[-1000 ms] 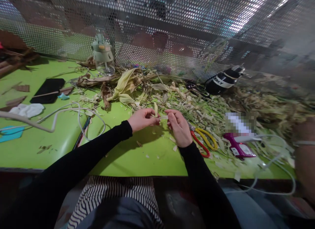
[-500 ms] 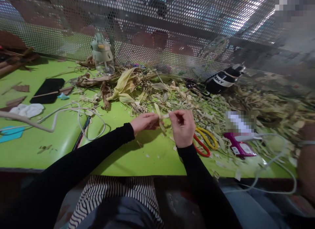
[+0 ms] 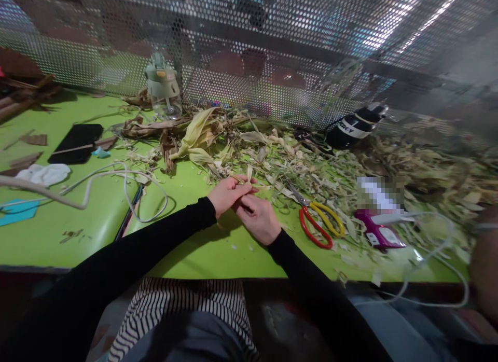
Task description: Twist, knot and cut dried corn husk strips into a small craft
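My left hand (image 3: 229, 193) is closed on a small piece of pale corn husk (image 3: 249, 173), whose narrow ends stick out past the fingertips. My right hand (image 3: 260, 217) meets it from the right, fingers curled in against the left fingers at the husk; its fingertips are partly hidden. Both hands are just above the green table (image 3: 202, 253). To the right of my right hand lie scissors (image 3: 317, 222) with one red and one yellow handle. Beyond the hands a larger yellowish corn husk (image 3: 198, 128) rests among dry scraps.
Husk scraps (image 3: 272, 149) spread along the back and right. A clear bottle (image 3: 165, 92), a black bottle (image 3: 354, 127), a phone (image 3: 75, 143), a white cable (image 3: 126, 183) and a magenta device (image 3: 377, 232) with a cord stand or lie around. Another person's arm (image 3: 484, 258) shows at the right edge.
My right hand has moved left, from beside the scissors to against my left hand. The scissors now show fully. The husk piece has turned in the fingers.
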`<state>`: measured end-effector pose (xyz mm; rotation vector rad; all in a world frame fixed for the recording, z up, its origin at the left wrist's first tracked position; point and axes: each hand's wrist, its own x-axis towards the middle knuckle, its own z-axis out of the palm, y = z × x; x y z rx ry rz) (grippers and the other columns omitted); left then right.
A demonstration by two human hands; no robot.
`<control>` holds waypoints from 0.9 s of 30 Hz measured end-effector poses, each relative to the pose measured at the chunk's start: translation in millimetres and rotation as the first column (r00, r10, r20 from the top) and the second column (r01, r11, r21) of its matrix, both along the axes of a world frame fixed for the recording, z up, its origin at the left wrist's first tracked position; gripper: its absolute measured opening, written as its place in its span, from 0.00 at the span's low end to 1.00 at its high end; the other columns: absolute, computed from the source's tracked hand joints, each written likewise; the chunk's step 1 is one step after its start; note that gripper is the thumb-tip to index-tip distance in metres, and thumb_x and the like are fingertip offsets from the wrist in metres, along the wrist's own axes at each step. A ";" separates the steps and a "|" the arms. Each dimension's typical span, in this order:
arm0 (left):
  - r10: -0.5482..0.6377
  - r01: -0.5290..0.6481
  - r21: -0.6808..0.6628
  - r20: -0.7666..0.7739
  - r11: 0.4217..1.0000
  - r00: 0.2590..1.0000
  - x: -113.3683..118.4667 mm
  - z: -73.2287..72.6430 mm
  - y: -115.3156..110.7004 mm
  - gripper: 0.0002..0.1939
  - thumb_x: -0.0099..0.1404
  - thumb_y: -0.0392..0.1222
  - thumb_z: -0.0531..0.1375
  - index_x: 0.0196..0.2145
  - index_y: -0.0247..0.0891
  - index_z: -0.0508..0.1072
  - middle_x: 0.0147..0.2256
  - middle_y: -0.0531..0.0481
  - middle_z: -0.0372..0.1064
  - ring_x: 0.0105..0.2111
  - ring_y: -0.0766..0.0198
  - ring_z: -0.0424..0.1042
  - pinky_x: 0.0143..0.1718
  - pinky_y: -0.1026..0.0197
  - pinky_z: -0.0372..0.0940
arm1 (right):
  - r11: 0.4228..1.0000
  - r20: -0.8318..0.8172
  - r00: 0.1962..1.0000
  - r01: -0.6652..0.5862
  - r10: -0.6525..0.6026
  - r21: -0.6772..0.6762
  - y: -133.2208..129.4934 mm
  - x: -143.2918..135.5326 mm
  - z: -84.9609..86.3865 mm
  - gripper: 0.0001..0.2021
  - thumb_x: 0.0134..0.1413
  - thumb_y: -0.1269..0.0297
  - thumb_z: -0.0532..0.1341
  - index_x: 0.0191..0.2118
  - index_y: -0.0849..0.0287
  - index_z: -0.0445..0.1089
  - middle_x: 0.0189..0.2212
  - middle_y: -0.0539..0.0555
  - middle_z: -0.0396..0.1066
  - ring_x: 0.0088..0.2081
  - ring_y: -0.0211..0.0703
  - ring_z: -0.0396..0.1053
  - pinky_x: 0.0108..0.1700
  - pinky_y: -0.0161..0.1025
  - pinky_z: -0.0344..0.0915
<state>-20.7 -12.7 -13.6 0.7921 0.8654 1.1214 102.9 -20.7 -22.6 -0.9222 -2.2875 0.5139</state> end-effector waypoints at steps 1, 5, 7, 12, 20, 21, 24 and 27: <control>-0.001 0.001 0.011 -0.020 1.000 1.000 -1.9 1.2 1.2 0.08 0.60 0.33 0.58 0.38 0.30 0.69 0.27 0.49 0.72 0.29 0.68 0.71 0.40 0.61 0.64 | 1.000 -0.012 1.000 -0.015 0.015 0.010 0.3 0.6 0.8 0.12 0.54 0.70 0.55 0.20 0.58 0.60 0.18 0.47 0.59 0.21 0.34 0.55 0.24 0.34 0.53; 0.017 -0.009 0.056 -0.136 0.998 0.991 -11.1 7.3 6.3 0.09 0.59 0.34 0.59 0.39 0.31 0.70 0.26 0.51 0.71 0.27 0.70 0.69 0.38 0.62 0.63 | 0.977 -0.144 0.980 0.157 -0.137 0.142 8.9 10.3 8.6 0.08 0.57 0.62 0.55 0.30 0.58 0.66 0.28 0.52 0.68 0.29 0.39 0.63 0.29 0.36 0.59; 0.017 -0.016 0.013 -0.131 1.000 0.991 -12.8 9.4 6.6 0.07 0.60 0.33 0.57 0.38 0.31 0.71 0.26 0.51 0.71 0.27 0.71 0.70 0.38 0.63 0.63 | 0.928 -0.160 0.947 0.309 -0.279 0.210 15.8 16.2 11.7 0.09 0.57 0.58 0.55 0.34 0.58 0.66 0.34 0.55 0.69 0.34 0.43 0.64 0.33 0.39 0.60; -0.020 0.026 0.034 -0.158 0.999 0.987 -9.7 5.8 5.3 0.05 0.59 0.31 0.58 0.35 0.31 0.70 0.26 0.52 0.70 0.25 0.74 0.68 0.37 0.64 0.64 | 0.973 0.021 0.976 0.215 -0.217 0.079 21.3 21.5 11.0 0.12 0.60 0.58 0.52 0.29 0.58 0.63 0.25 0.51 0.66 0.27 0.39 0.61 0.30 0.36 0.57; 0.233 -0.221 0.078 -0.213 0.972 0.949 -39.4 11.2 23.5 0.05 0.64 0.33 0.52 0.34 0.31 0.68 0.22 0.53 0.68 0.23 0.73 0.69 0.31 0.66 0.65 | 0.970 -0.036 0.973 0.225 -0.228 -0.090 12.2 26.1 15.1 0.14 0.60 0.55 0.52 0.26 0.58 0.60 0.20 0.47 0.58 0.21 0.34 0.55 0.25 0.33 0.52; 0.206 -0.195 0.070 -0.209 0.978 0.956 -38.5 12.8 22.0 0.04 0.64 0.33 0.53 0.34 0.31 0.67 0.22 0.53 0.69 0.23 0.73 0.69 0.31 0.67 0.65 | 0.965 -0.057 0.966 0.245 -0.251 -0.096 12.5 26.0 15.4 0.14 0.59 0.54 0.52 0.28 0.58 0.61 0.21 0.47 0.60 0.23 0.35 0.57 0.25 0.33 0.53; 0.066 -0.048 0.076 -0.255 0.996 0.965 -27.3 14.3 13.4 0.02 0.62 0.32 0.56 0.33 0.30 0.67 0.22 0.53 0.68 0.22 0.74 0.67 0.29 0.68 0.64 | 0.962 -0.022 0.966 0.253 -0.256 -0.105 13.0 23.1 14.8 0.15 0.59 0.52 0.51 0.28 0.58 0.62 0.23 0.49 0.63 0.24 0.35 0.59 0.25 0.34 0.53; 0.023 0.011 0.114 -0.297 0.993 0.955 -17.9 12.6 7.1 0.03 0.59 0.32 0.58 0.34 0.30 0.67 0.22 0.54 0.67 0.21 0.75 0.66 0.30 0.67 0.63 | 0.980 0.025 0.983 0.185 -0.184 -0.076 11.8 20.1 13.0 0.18 0.61 0.54 0.50 0.24 0.58 0.59 0.19 0.47 0.58 0.22 0.35 0.55 0.25 0.34 0.50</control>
